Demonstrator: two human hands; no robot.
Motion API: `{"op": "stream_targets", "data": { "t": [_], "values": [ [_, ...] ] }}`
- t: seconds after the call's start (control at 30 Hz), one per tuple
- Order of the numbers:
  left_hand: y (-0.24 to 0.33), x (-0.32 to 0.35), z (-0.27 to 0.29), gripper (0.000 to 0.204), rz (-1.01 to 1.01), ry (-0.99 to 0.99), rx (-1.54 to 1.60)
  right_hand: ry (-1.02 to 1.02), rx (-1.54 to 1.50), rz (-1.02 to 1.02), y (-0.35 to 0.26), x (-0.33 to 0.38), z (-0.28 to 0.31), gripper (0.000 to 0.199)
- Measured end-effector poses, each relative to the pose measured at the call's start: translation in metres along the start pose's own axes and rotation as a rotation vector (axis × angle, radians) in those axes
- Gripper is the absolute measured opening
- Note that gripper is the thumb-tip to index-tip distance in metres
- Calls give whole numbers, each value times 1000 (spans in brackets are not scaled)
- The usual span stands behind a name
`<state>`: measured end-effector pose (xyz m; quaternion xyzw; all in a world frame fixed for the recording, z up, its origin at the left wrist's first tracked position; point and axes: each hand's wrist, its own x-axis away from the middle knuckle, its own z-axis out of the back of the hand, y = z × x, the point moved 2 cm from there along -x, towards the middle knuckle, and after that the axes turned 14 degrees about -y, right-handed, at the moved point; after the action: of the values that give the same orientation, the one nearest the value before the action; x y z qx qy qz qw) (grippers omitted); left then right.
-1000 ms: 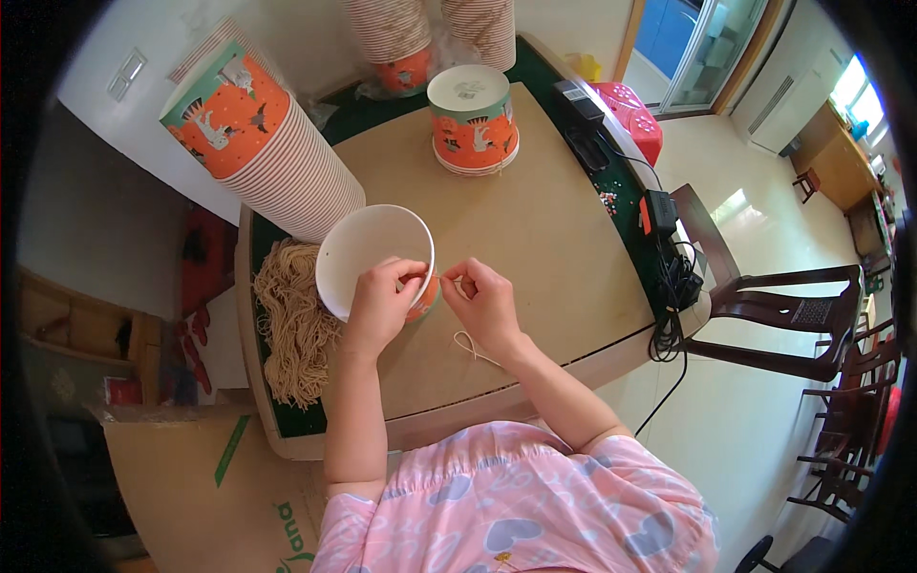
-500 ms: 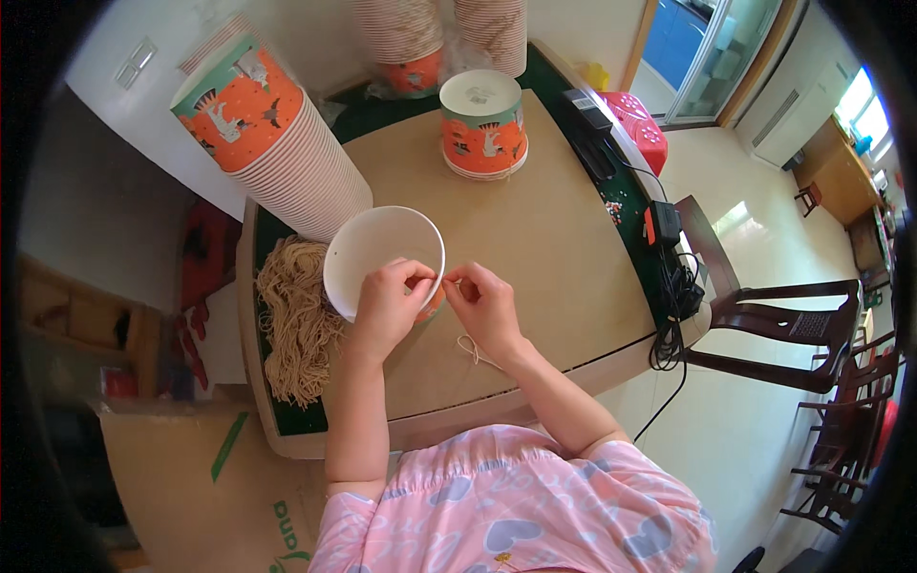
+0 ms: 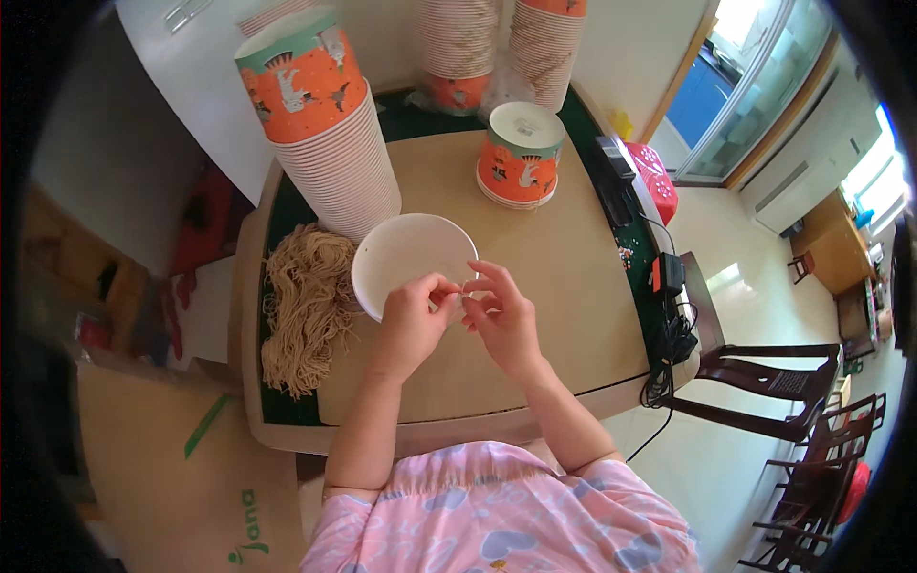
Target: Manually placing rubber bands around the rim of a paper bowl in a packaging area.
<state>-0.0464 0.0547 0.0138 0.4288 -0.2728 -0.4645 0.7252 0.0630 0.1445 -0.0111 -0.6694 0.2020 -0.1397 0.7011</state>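
A white-lined paper bucket (image 3: 406,244) stands in front of me with its open mouth tilted toward me. My left hand (image 3: 413,320) is at its near right rim, thumb and fingertips pinched together. Close beside it, my right hand (image 3: 503,325) has its index finger lifted while thumb and other fingers meet. A thin beige cord (image 3: 461,293) seems to run between both sets of fingertips; most of it is hidden by the hands. Left of the bucket lies a loose heap of beige cords (image 3: 304,310).
A tall leaning stack of paper buckets (image 3: 334,172) rises at the far left. Further back, an orange-and-green bucket (image 3: 521,158) sits upside down, near wrapped stacks (image 3: 457,48). Black adapters and cables (image 3: 671,329) line the table's right edge, beside a wooden chair (image 3: 769,387).
My right hand has raised its index finger and drawn slightly away from the bucket's rim. The cord loop under my right wrist no longer shows. The whole view has shifted.
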Motion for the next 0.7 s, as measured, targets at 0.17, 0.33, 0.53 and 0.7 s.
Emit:
{"op": "stream_targets", "data": {
  "t": [0.17, 0.33, 0.53, 0.7],
  "values": [
    [-5, -3, -6, 28, -36, 12, 111, 56, 255, 67, 3, -9, -2, 42],
    [-12, -10, -6, 45, -20, 19, 129, 23, 391, 37, -6, -10, 0, 41],
    [-39, -31, 0, 34, 26, -62, 557, -38, 321, -39, -8, -12, 5, 29],
    [-36, -38, 6, 26, 387, -385, 918, -48, 335, -109, -2, -13, 14, 10]
  ]
}}
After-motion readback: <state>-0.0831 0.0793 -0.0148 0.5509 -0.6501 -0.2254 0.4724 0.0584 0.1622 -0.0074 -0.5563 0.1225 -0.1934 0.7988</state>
